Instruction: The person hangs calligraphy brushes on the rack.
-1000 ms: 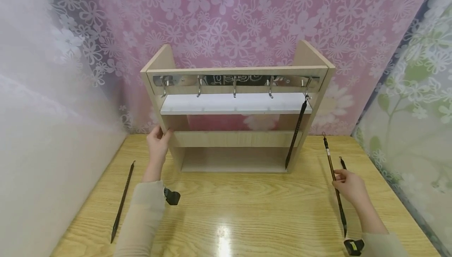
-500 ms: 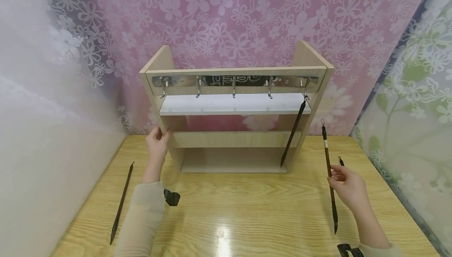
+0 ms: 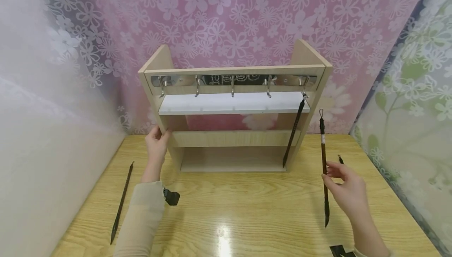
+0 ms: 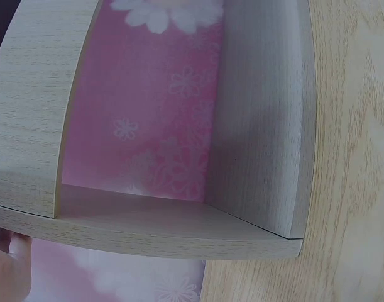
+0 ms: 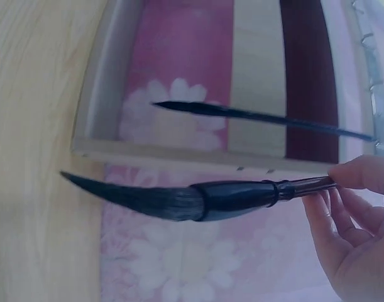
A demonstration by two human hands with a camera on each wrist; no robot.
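The person's right hand (image 3: 347,188) pinches a brush (image 3: 323,151) by its stick, with the thumb on one side and a finger on the other. The brush stands nearly straight up over the right part of the table (image 3: 247,202), just beside the shelf (image 3: 234,138). Its loop (image 3: 321,110) is at the top and its hairs (image 5: 157,201) point down. The left hand (image 3: 156,147) grips the left edge of the shelf, thumb at the front; the tips of those fingers are hard to see.

The step looks like carrying the brush. A light, firm pinch should be best, so the brush does not twist. The loop should face up with no fingers on it, as that part could go over a hook (image 3: 232,86). The hook at the shelf's right end has a hanging brush (image 3: 294,131), so the person should go slowly there and not bump it. The soft tip should not drag on the table. The left hand should press gently, so the shelf cannot slide. Another brush (image 3: 122,202) lies near the table's left edge.
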